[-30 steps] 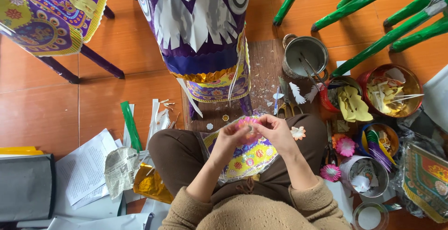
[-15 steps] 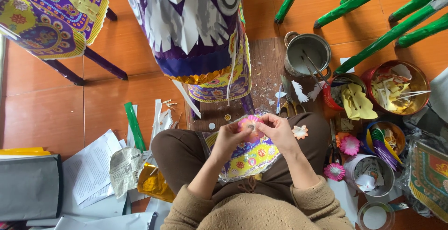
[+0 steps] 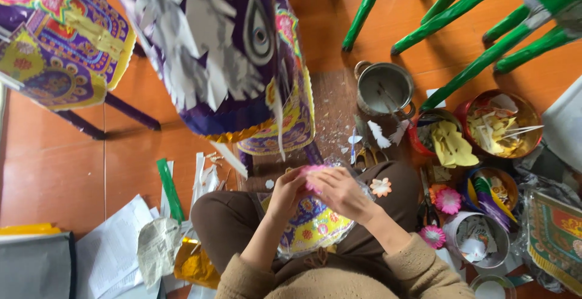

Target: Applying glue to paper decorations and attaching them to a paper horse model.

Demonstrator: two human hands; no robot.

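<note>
Since the earlier frame the view has dropped slightly while both hands stay together over the lap, same grip. Largest first: purple paper-covered figure (image 3: 224, 56) stands ahead of the knees, metal pot (image 3: 384, 88) right of it, patterned yellow-purple paper disc (image 3: 312, 226) lies across the lap. Left hand (image 3: 286, 194) and right hand (image 3: 341, 191) pinch a small pink paper flower (image 3: 312, 172) between narrowed fingertips, just above the disc.
</note>
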